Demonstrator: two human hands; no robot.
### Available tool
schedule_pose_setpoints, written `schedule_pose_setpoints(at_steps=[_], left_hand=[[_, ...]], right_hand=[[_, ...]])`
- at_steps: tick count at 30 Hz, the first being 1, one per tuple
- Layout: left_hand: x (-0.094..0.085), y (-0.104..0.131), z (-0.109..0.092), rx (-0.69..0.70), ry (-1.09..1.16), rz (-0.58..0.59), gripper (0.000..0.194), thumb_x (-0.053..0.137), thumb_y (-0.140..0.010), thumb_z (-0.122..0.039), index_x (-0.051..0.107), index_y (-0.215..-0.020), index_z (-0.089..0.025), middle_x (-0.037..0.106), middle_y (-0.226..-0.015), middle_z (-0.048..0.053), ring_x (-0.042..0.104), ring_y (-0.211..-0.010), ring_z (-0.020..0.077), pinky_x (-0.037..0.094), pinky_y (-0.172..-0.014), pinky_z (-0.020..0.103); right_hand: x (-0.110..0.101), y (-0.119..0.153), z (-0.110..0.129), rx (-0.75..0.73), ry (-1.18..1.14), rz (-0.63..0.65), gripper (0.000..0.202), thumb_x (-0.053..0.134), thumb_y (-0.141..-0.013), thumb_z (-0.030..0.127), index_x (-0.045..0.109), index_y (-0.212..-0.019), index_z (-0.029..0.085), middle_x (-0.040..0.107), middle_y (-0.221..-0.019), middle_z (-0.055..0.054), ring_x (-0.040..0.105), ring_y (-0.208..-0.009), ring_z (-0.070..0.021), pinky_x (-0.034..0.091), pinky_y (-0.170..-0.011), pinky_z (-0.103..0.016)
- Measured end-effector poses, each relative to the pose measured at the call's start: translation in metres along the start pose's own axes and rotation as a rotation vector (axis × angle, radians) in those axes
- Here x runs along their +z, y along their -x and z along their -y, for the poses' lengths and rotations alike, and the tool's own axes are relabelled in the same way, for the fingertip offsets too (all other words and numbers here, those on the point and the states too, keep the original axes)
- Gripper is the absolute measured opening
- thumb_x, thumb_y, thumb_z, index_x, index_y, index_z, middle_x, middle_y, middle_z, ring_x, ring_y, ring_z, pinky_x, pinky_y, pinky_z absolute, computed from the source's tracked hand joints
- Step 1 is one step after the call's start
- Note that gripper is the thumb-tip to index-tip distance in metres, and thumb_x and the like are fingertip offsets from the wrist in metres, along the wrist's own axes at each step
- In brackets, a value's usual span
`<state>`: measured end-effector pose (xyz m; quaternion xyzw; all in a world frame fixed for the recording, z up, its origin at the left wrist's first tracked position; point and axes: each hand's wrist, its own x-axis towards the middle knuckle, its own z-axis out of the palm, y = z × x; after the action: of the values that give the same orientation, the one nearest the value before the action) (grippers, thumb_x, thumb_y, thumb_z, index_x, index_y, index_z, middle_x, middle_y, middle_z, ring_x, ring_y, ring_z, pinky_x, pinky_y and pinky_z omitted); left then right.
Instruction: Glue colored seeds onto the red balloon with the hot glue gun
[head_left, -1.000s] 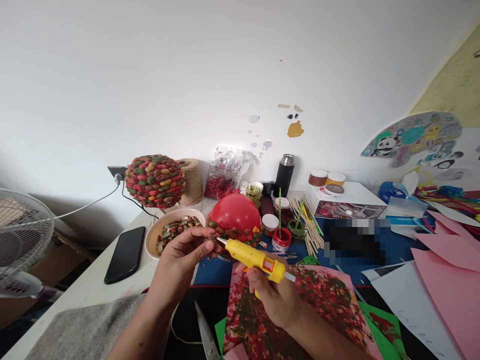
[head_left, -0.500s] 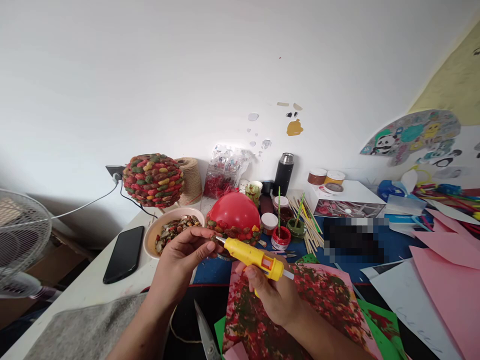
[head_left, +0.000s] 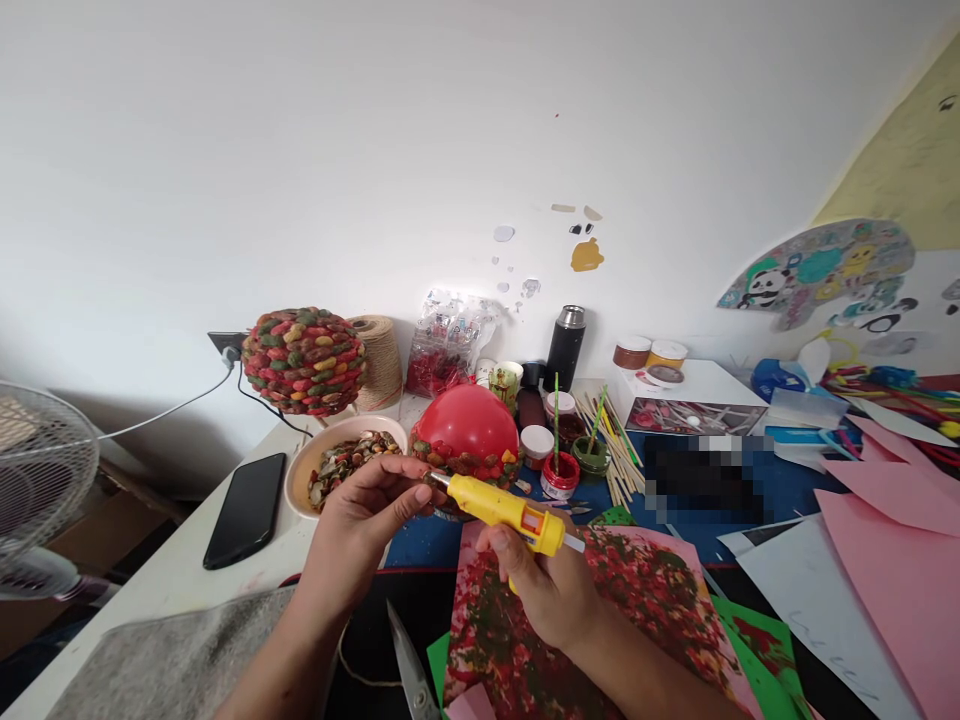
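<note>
My right hand (head_left: 551, 585) is wrapped round a yellow hot glue gun (head_left: 495, 508), with a pale glue stick jutting from its rear. Its metal nozzle points left, at the fingertips of my left hand (head_left: 367, 515). Those fingers pinch a small dark painted shell (head_left: 429, 479), mostly covered by the fingers. Just behind them sits a red balloon (head_left: 476, 425), its lower part ringed with rows of red, green, brown and mustard shells. A pale bowl (head_left: 300, 490) of loose painted shells stands beyond my left hand.
A shell-covered ball (head_left: 304, 360) stands at the back left beside a twine spool (head_left: 379, 360). Open paint jars (head_left: 561, 478) with sticks are right of the balloon. Scissors (head_left: 409, 665) and paint-smeared paper (head_left: 645, 600) lie in front; a phone (head_left: 244, 510) and fan (head_left: 45, 470) are left.
The view has shifted very slightly. Both hands hold nearly the same pose, with the nozzle still at the left fingertips.
</note>
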<state>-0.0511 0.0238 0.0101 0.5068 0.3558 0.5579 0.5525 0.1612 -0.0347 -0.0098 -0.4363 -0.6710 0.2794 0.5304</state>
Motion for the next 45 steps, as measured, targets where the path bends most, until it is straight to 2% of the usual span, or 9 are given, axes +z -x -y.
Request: schedule_pose_setpoints(at_steps=[4, 11, 21, 31, 38, 45], left_hand=[[-0.0006, 0.0, 0.0015, 0.007, -0.013, 0.008, 0.034, 0.102, -0.076, -0.036, 0.086, -0.101, -0.02, 0.085, -0.09, 0.006, 0.081, -0.078, 0.0211, 0.068, -0.073, 0.029], [-0.0004, 0.0, 0.001, -0.019, -0.008, 0.017, 0.032, 0.103, -0.075, -0.038, 0.084, -0.092, -0.019, 0.084, -0.084, 0.006, 0.081, -0.076, 0.0208, 0.068, -0.073, 0.029], [0.0005, -0.0007, 0.0016, -0.027, -0.012, 0.016, 0.034, 0.102, -0.075, -0.038, 0.084, -0.097, -0.019, 0.084, -0.086, 0.006, 0.081, -0.076, 0.0226, 0.068, -0.073, 0.031], [0.0018, -0.0006, 0.0007, -0.019, 0.003, 0.025, 0.032, 0.103, -0.074, -0.037, 0.084, -0.091, -0.019, 0.084, -0.081, 0.005, 0.081, -0.074, 0.0208, 0.068, -0.073, 0.029], [-0.0001, -0.0002, 0.0023, -0.027, -0.018, 0.016, 0.034, 0.102, -0.075, -0.037, 0.087, -0.1, -0.019, 0.085, -0.087, 0.007, 0.081, -0.077, 0.0225, 0.069, -0.073, 0.03], [0.0011, -0.0003, 0.001, -0.018, -0.025, 0.013, 0.032, 0.103, -0.074, -0.038, 0.085, -0.092, -0.019, 0.085, -0.084, 0.007, 0.082, -0.076, 0.0222, 0.069, -0.074, 0.03]], right_hand=[[0.0007, 0.0006, -0.0017, 0.008, 0.011, 0.0, 0.069, 0.042, -0.112, 0.074, 0.078, -0.084, 0.022, 0.055, -0.055, 0.0, 0.056, -0.05, -0.0181, 0.045, -0.048, -0.028], [0.0015, 0.001, -0.002, 0.004, 0.014, -0.009, 0.07, 0.042, -0.113, 0.074, 0.079, -0.086, 0.022, 0.054, -0.053, 0.001, 0.054, -0.046, -0.0166, 0.044, -0.046, -0.028], [0.0021, -0.0009, 0.0004, -0.003, 0.021, -0.02, 0.068, 0.042, -0.113, 0.074, 0.071, -0.078, 0.024, 0.054, -0.052, 0.002, 0.054, -0.045, -0.0162, 0.043, -0.046, -0.028], [0.0023, -0.001, -0.0006, -0.017, 0.048, -0.032, 0.068, 0.041, -0.114, 0.072, 0.074, -0.08, 0.023, 0.055, -0.052, 0.002, 0.055, -0.046, -0.0167, 0.045, -0.048, -0.029], [0.0021, -0.0004, 0.001, -0.017, 0.065, -0.03, 0.066, 0.042, -0.114, 0.071, 0.073, -0.078, 0.024, 0.056, -0.053, 0.0, 0.061, -0.053, -0.0198, 0.047, -0.05, -0.029], [0.0027, -0.0002, 0.0002, -0.007, 0.064, -0.021, 0.067, 0.041, -0.114, 0.072, 0.07, -0.077, 0.024, 0.055, -0.052, 0.001, 0.059, -0.05, -0.0184, 0.044, -0.047, -0.028]])
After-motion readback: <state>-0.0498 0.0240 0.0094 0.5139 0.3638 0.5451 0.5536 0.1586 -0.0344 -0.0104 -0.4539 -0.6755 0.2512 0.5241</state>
